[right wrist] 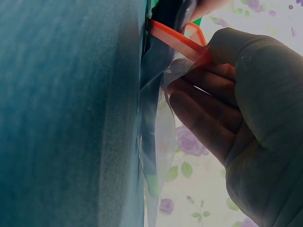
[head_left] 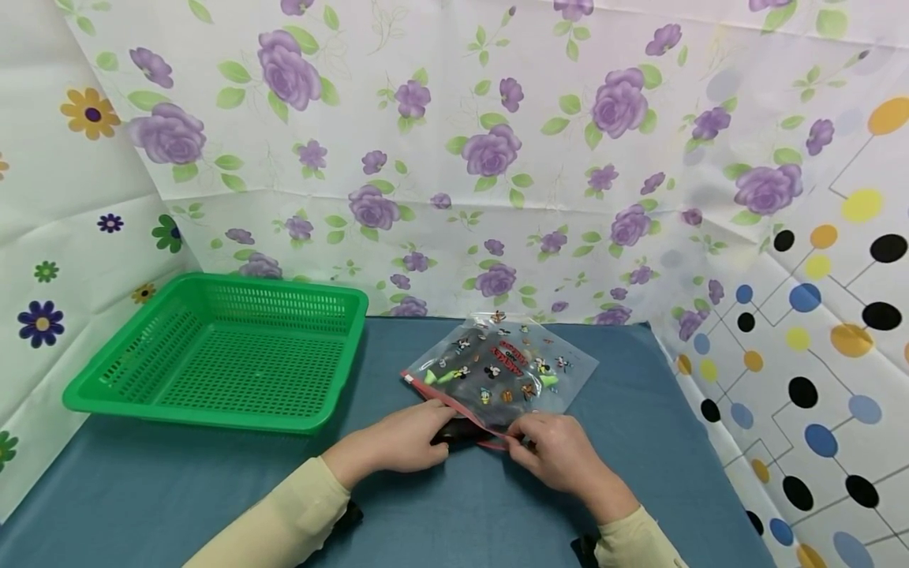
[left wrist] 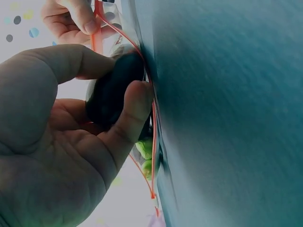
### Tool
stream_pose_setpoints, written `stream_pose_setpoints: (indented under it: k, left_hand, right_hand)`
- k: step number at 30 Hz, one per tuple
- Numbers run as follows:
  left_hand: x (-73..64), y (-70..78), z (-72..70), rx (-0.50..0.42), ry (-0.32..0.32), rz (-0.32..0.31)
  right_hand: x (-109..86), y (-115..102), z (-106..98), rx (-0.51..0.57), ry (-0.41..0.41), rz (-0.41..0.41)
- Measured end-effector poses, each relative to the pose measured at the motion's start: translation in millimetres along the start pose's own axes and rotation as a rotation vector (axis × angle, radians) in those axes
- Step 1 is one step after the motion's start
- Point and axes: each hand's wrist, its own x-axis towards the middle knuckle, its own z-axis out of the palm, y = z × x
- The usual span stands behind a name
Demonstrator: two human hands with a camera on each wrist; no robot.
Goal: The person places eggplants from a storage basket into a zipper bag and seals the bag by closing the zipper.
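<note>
On the table lies a clear zip bag (head_left: 507, 363) with cartoon prints and a red slider strip along its near edge. Dark shapes with light green ends (left wrist: 146, 149) show inside it, apparently eggplants. My left hand (head_left: 405, 436) grips a glossy, dark eggplant (head_left: 460, 431) between thumb and fingers at the bag's mouth, which stands parted around it. Part of this eggplant is inside the bag. With thumb and fingers, my right hand (head_left: 557, 451) pinches the red strip (right wrist: 177, 39) at the right end of the mouth.
A green plastic basket (head_left: 248, 359) with slotted sides stands to the left on the blue tablecloth (head_left: 454, 521). Flowered sheets (head_left: 454, 197) hang behind and at the left, and a dotted sheet (head_left: 802, 379) hangs at the right.
</note>
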Motion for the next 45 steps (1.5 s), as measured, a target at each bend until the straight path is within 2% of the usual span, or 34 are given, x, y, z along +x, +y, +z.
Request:
stream_pose_setpoints:
  k: [4, 10, 15, 26, 31, 38, 45]
  left_hand:
    - [0.1, 1.4, -2.3, -0.002, -0.007, 0.011]
    - [2.7, 2.2, -2.1, 0.028, 0.032, 0.059]
    - [4.9, 2.6, 3.2, 0.045, 0.072, 0.069]
    - [11.5, 3.2, 6.9, 0.017, 0.175, -0.028]
    - [11.6, 5.9, 8.3, 0.012, 0.209, -0.041]
    - [9.8, 9.1, 10.2, 0.012, 0.214, -0.01]
    - [9.7, 14.0, 9.4, 0.004, 0.186, -0.013]
  right_hand:
    - [0.1, -0.3, -0.3, -0.005, -0.005, 0.009]
    - [0.3, -1.2, -0.3, -0.016, -0.007, 0.016]
    - [0.2, -1.6, 0.0, -0.019, -0.01, 0.022]
    - [0.4, -1.6, -0.1, -0.02, -0.011, 0.021]
    - [0.3, -1.4, 0.5, -0.019, -0.006, 0.019]
    - [0.7, -1.5, 1.0, -0.013, -0.011, 0.022]
    - [0.3, -1.1, 0.9, -0.017, -0.002, 0.023]
